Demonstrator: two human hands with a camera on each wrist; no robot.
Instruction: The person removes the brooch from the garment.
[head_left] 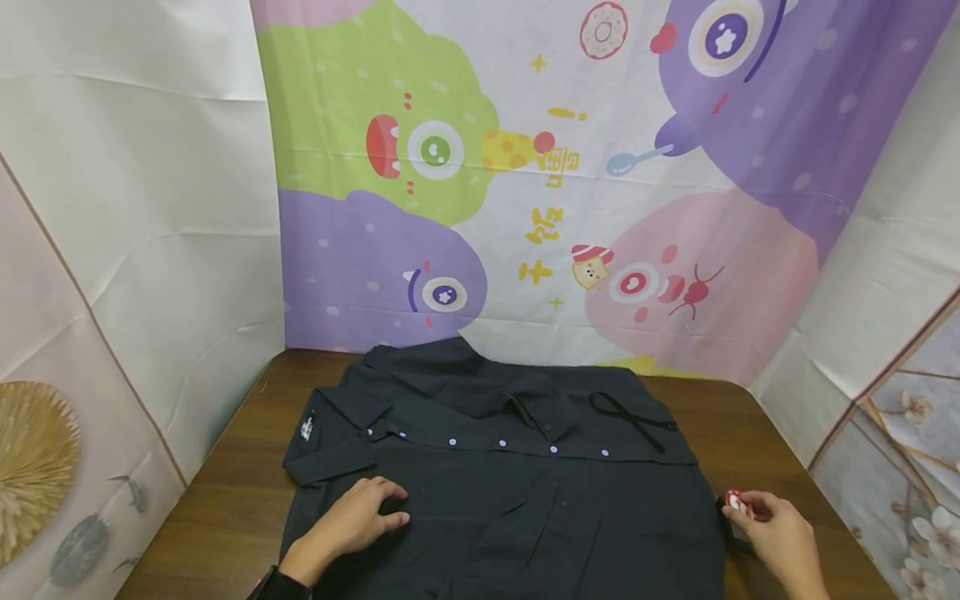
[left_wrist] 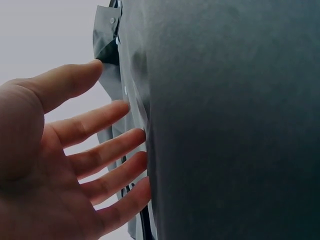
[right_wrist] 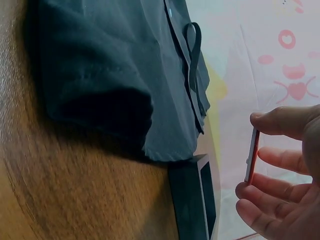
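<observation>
Black shirt (head_left: 510, 483) under left hand (head_left: 352, 525), right hand (head_left: 780, 542) pinching perhaps a red clip (head_left: 735, 501)

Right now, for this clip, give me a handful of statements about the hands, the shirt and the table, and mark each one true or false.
1. The left hand lies on the shirt with its fingers spread flat. True.
2. The right hand holds nothing. False: it pinches a small red and white item between thumb and fingers.
3. The shirt is white. False: it is black, with a row of pale buttons.
4. The shirt lies spread on a brown wooden table. True.
5. The right hand rests on the middle of the shirt. False: it is at the shirt's right edge, near the table's edge.
</observation>
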